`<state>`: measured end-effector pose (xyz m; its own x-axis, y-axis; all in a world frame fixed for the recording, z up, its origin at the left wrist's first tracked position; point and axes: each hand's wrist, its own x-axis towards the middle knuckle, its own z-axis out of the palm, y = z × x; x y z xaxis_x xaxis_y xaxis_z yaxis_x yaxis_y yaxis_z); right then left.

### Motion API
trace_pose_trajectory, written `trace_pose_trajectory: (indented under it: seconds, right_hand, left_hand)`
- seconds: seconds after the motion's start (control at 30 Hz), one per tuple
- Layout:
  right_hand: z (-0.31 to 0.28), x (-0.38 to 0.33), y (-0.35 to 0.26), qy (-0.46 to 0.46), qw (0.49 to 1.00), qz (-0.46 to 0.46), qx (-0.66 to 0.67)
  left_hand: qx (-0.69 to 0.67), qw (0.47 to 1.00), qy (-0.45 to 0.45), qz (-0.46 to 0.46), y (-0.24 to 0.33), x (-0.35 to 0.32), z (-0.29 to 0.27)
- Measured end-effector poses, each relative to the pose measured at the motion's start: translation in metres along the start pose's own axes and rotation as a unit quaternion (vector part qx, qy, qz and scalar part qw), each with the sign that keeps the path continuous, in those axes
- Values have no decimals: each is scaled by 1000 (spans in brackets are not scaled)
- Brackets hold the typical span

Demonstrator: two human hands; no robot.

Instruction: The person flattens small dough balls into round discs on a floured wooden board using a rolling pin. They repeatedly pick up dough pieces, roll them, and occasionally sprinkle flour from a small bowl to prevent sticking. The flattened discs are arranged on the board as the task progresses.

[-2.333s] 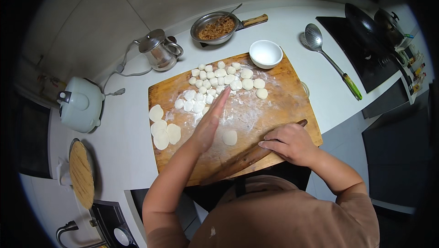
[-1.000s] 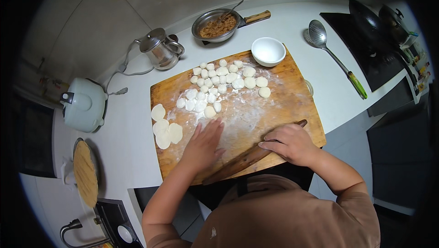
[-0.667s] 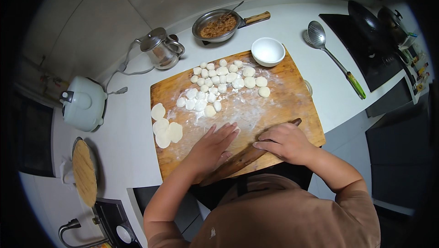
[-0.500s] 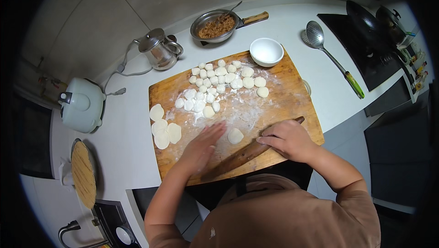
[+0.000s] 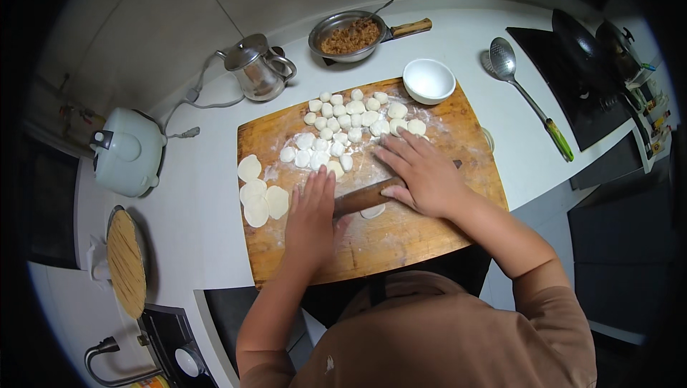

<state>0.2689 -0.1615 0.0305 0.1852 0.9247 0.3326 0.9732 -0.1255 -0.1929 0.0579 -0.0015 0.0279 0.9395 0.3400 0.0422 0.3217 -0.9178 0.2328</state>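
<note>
1. Wooden and slim, the rolling pin [image 5: 366, 195] is lying across the floured chopping board [image 5: 472, 144], its long axis running from the person's lower left up to the right.
2. The left hand [image 5: 310, 209] is pressing flat on the pin's left end, fingers stretched out and pointing away from the body, not curled around anything.
3. The right hand [image 5: 422, 173] is lying palm-down over the pin's right part, fingers spread toward the left; it is resting on the pin rather than clasping it.
4. A dough disc [image 5: 373, 210] is peeking out from under the pin between the two hands, just nearer the right one, on the side toward the body.
5. Beyond the hands, small dough pieces [image 5: 343, 123] are sitting in a cluster toward the board's far edge, and finished wrappers [image 5: 257, 198] are overlapping at its left edge, close beside the left hand.
6. A white bowl [image 5: 429, 80] is standing at the board's far right corner.
</note>
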Motion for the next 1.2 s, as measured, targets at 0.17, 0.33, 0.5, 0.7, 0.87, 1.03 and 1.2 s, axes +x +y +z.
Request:
trace_pose_trajectory:
  seconds: [0.17,0.33,0.5,0.7,0.87,1.03,1.2]
  right_hand:
    - [-1,-17,-5,-6,999,22,36]
    - [-15,-65,-27,-37,997,-2,66]
    - [-11,-70,-32,-36,995,-8,87]
    - [-11,-71,-30,4,995,-12,98]
    - [-14,-68,-34,0,994,-29,102]
    - [-14,-64,-38,-8,994,-60,90]
    - [-19,-62,-38,-3,992,-68,110]
  left_hand:
    - [-41,998,-38,23,3,-5,-10]
    - [-131,988,-54,67,5,-6,-16]
    - [-239,960,-113,95,12,31,-14]
    - [-298,932,-178,104,24,21,-14]
    - [-304,946,-85,82,26,-1,-4]
    - [-267,964,-1,12,10,-10,7]
    - [-203,959,164,-107,-36,-4,-7]
